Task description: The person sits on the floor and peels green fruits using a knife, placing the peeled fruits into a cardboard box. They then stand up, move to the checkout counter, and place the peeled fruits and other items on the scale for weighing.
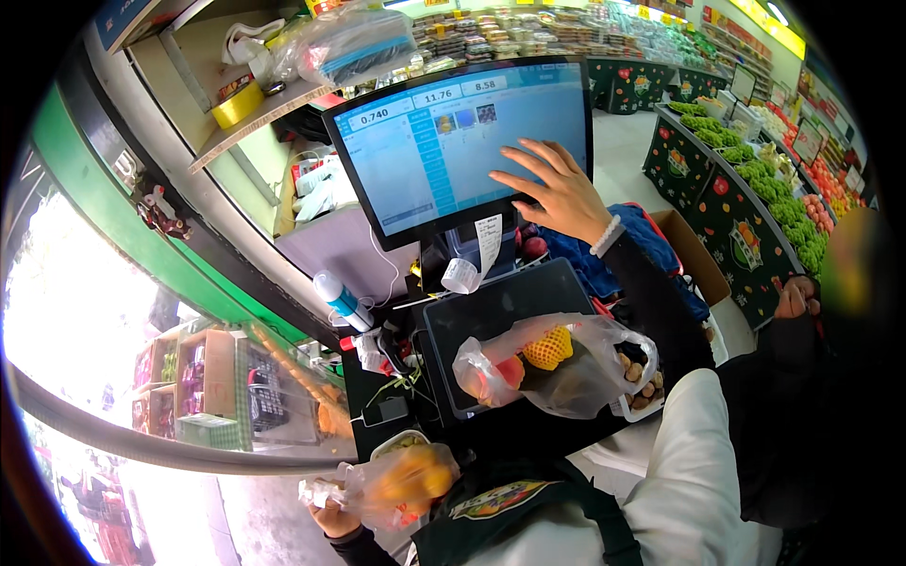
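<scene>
My right hand (557, 189) is raised over the touchscreen monitor (462, 141), fingers spread, nothing in it. Whether a fingertip touches the glass I cannot tell. At the lower left my left hand (335, 519) is closed on the gathered neck of a clear plastic bag (401, 486) with orange-yellow fruit inside. Below the monitor, another clear plastic bag (585, 382) lies on the dark scale plate (510, 307). In that bag are a fruit in a yellow foam net (548, 348) and a reddish fruit (510, 371).
A paper receipt (488, 243) hangs below the monitor. Left of the scale stand a blue-white spray can (342, 300) and a handheld scanner (377, 354). A shelf (250, 113) juts out upper left. Another person's hand (797, 297) is at the right, near the produce stand (727, 189).
</scene>
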### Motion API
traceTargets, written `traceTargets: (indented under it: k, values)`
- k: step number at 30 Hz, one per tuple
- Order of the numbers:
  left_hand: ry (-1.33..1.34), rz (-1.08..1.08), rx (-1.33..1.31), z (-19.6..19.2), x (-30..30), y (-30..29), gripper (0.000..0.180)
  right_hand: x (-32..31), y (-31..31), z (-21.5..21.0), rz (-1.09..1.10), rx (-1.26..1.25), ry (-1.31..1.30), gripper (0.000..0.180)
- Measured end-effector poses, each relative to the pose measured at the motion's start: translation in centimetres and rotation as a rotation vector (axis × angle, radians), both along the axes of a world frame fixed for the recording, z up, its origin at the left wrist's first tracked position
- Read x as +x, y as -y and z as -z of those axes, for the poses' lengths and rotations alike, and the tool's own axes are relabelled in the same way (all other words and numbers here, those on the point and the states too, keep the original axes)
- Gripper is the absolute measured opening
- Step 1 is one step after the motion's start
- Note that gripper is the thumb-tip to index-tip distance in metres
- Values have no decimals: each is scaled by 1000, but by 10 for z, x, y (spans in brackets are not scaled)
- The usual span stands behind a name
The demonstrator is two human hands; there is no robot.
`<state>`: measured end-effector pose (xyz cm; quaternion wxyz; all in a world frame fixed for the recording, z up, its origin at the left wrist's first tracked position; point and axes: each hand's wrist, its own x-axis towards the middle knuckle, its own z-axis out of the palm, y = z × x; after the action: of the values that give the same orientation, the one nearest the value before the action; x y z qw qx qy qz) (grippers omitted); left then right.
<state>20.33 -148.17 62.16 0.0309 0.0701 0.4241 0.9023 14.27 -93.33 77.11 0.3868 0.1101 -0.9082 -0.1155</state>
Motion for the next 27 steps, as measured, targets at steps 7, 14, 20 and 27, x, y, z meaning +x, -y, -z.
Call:
traceTargets:
  k: [7, 14, 20, 27]
  values:
    - [19, -50, 10, 5, 3, 0, 44, -40, 6, -17, -15, 105, -59, 60]
    - [53, -61, 9, -4, 8, -3, 45, 17, 45, -82, -127, -15, -355, 46]
    - [77, -59, -14, -3, 8, -7, 44, 23, 12, -50, -87, 18, -358, 43]
    - [61, -52, 10, -6, 12, -7, 43, -32, 13, -1, -94, 203, 97, 60]
